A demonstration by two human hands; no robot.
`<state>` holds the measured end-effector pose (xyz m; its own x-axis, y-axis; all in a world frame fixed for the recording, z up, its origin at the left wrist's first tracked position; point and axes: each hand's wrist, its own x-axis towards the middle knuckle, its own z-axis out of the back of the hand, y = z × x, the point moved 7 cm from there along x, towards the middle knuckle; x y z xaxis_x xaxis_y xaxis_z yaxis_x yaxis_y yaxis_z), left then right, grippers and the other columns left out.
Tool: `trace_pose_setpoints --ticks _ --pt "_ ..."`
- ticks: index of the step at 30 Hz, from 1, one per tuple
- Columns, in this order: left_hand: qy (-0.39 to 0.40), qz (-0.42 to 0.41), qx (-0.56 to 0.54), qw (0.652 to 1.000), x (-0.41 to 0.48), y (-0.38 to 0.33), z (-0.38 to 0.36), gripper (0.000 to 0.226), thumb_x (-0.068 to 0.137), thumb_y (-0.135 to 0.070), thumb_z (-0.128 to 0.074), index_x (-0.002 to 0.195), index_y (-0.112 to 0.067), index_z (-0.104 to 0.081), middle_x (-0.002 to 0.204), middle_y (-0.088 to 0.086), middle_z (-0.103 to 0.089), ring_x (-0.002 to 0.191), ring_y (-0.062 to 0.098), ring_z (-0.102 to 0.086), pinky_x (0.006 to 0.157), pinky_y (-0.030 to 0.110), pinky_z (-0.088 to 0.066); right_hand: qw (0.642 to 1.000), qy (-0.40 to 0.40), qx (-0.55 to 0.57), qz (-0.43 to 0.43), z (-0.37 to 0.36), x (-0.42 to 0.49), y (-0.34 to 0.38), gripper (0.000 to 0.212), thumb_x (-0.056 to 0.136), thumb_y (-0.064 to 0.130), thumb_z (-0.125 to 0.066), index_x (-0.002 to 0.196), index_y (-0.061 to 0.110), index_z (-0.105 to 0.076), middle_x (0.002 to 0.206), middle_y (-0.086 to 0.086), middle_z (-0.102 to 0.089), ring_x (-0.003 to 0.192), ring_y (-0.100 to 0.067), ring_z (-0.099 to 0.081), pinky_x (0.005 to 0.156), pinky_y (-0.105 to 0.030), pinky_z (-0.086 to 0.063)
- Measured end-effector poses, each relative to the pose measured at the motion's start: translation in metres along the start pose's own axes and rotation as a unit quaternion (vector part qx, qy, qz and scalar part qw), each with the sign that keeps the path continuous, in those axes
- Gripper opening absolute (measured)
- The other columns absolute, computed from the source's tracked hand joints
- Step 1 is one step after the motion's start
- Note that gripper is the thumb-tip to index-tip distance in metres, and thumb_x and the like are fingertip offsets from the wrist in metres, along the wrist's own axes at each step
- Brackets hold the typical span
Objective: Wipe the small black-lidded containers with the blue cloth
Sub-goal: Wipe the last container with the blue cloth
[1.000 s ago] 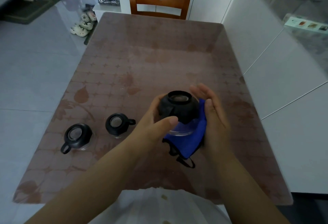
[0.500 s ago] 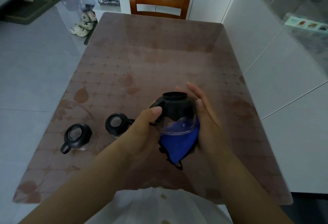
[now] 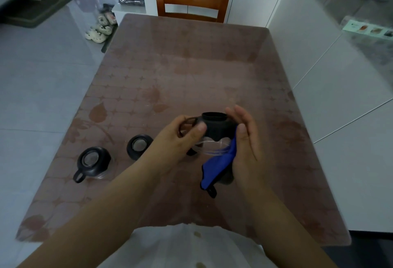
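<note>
Gripping the raised container from its left side, the left hand has its fingers curled round the black lid and its thumb set on the lid's front. The container is held tilted above the tabletop, with the lid opening uppermost and the clear body below. The loop handle shows blurred at the left fingers, and how it sits against them cannot be told.

The right hand lies against the right side of the raised container. Its fingers are extended behind the lid, and its thumb pins the blue cloth against the palm. The cloth touches the clear body and hangs below it, with a dark tab at its lowest corner.

Two more black-lidded containers stand on the tabletop to the left of the raised container: the near container just beside the left hand, and the far container further left, its loop handle pointing toward the person.

A wooden chair stands beyond the raised container, at the far edge of the tabletop.
</note>
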<state>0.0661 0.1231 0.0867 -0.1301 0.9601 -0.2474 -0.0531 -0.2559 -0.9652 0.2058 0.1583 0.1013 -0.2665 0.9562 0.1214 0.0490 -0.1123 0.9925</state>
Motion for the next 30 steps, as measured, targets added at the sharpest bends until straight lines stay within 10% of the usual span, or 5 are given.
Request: trace_pose_setpoints --ticks 6,15,22,30 --pt "-0.048 -0.057 0.064 0.995 -0.011 -0.012 0.0 0.099 0.042 -0.053 -0.082 0.128 -0.034 -0.036 0.108 -0.024 -0.047 0.094 -0.009 -0.052 0.069 -0.001 -0.046 0.999 0.024 -0.027 0.023 -0.011 -0.005 0.005 0.034 0.096 0.032 -0.03 0.129 0.038 -0.038 0.138 0.013 -0.048 0.127 -0.004 -0.046 0.103 -0.026 -0.042" --pt "0.076 -0.023 -0.098 0.992 0.0 0.007 -0.001 0.066 0.05 -0.033 -0.082 0.11 -0.026 -0.056 0.103 -0.008 -0.07 0.098 0.018 -0.069 0.08 0.033 -0.056 0.991 0.126 -0.03 0.044 -0.025 -0.007 0.013 0.04 0.098 0.025 -0.032 0.136 0.035 -0.027 0.144 0.013 -0.038 0.134 0.003 -0.035 0.105 -0.016 -0.035" --pt "0.188 -0.032 -0.142 0.971 -0.006 0.009 -0.012 0.082 0.056 -0.042 -0.088 0.123 -0.02 -0.046 0.126 0.005 -0.055 0.116 0.027 -0.058 0.094 0.037 -0.048 0.986 0.116 0.086 -0.085 -0.012 -0.001 -0.004 0.045 0.092 0.029 -0.036 0.137 0.021 -0.038 0.127 0.003 -0.061 0.114 -0.018 -0.061 0.092 -0.032 -0.052" --pt "0.129 -0.019 -0.107 0.986 0.001 0.029 -0.007 0.1 0.045 -0.056 -0.087 0.13 -0.029 -0.042 0.135 0.0 -0.052 0.118 0.017 -0.059 0.09 0.032 -0.052 0.991 0.122 0.001 -0.048 -0.008 -0.002 0.002 0.04 0.097 0.033 -0.032 0.136 0.029 -0.036 0.131 0.011 -0.057 0.12 -0.008 -0.055 0.1 -0.028 -0.046"
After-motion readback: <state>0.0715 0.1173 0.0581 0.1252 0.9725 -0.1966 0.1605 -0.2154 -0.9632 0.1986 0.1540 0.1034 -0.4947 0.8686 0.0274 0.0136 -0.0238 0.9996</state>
